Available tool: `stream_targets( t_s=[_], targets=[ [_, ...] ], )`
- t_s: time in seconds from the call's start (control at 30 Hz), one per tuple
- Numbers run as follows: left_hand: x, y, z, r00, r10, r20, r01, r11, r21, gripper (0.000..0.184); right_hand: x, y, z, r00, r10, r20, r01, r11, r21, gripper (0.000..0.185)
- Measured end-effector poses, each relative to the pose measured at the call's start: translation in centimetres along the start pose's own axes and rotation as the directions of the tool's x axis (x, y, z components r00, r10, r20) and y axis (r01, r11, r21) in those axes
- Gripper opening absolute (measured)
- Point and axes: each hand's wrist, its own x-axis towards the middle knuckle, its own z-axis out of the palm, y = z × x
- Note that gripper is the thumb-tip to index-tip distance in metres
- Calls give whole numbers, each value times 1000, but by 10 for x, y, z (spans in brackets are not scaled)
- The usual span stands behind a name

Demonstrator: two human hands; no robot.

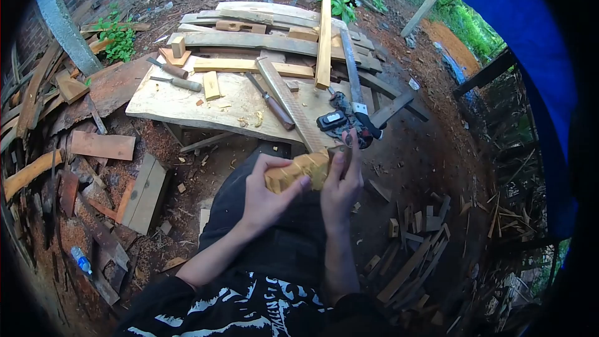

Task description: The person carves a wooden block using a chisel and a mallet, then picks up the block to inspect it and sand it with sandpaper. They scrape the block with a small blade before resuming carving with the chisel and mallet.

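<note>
My left hand (pixel 269 190) is closed around a carved block of yellow wood (pixel 299 173), held above my lap at the near edge of the bench. Its surface is notched and faceted. My right hand (pixel 342 184) is at the block's right end, thumb and fingers pinched on a small brownish piece whose kind I cannot make out. Just beyond the block, a long wooden bar (pixel 290 103) slants across the bench. A chisel with a dark wooden handle (pixel 277 111) lies left of it. To the right, a small black device (pixel 332 120) rests on a crumpled cloth.
The pale slab bench (pixel 146 103) carries two more handled tools (pixel 176 83), wood blocks and shavings. A handsaw (pixel 360 107) lies at its right. Planks (pixel 256 40) are stacked behind. Scrap wood (pixel 415 256) covers the ground on both sides. A blue tarp (pixel 530 37) hangs at right.
</note>
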Motion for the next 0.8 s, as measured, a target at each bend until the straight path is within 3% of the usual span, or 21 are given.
stream_targets(
  t_s=[0.03,0.1,0.17,0.2,0.3,0.4,0.53,0.6,0.63,0.7,0.73,0.77,0.8],
  targets=[
    [-6,-3,5,997,74,-13,-74,997,37,42,-2,-4,5,992,121,-39,-113,980,164,45],
    [-7,-9,12,973,192,-129,-192,981,12,42,-2,-8,7,984,179,16,-179,961,210,45],
    [-9,-7,13,976,104,-192,-113,993,-38,42,-8,-7,11,1000,6,23,-11,980,201,47],
    [-8,-5,12,968,17,-249,-41,995,-91,42,-14,-10,9,996,10,85,-28,976,217,49],
    [-8,-8,10,961,50,-272,-59,998,-25,42,-22,0,12,990,-85,113,64,982,175,50],
    [-10,-6,8,983,90,-162,-84,995,43,41,-3,0,4,995,-41,93,24,984,178,51],
    [-9,-11,9,965,193,-177,-193,981,15,40,0,-2,6,996,-65,56,50,969,244,52],
    [-6,-15,5,936,235,-263,-244,970,-4,41,-16,4,11,968,-229,104,221,971,86,57],
    [-3,-17,3,936,233,-264,-244,970,-6,41,-25,6,11,967,-230,106,222,971,85,57],
    [2,-15,-2,887,277,-370,-274,960,61,42,-38,6,9,941,-204,271,196,979,56,57],
    [3,-11,-4,896,280,-344,-270,960,79,42,-38,3,4,947,-223,231,237,971,-34,53],
    [3,-5,-4,896,282,-345,-271,959,81,42,-37,4,3,947,-224,231,238,971,-33,53],
    [1,0,-2,931,175,-320,-186,983,-2,39,-35,5,1,983,-151,109,147,988,46,54]
  ],
)
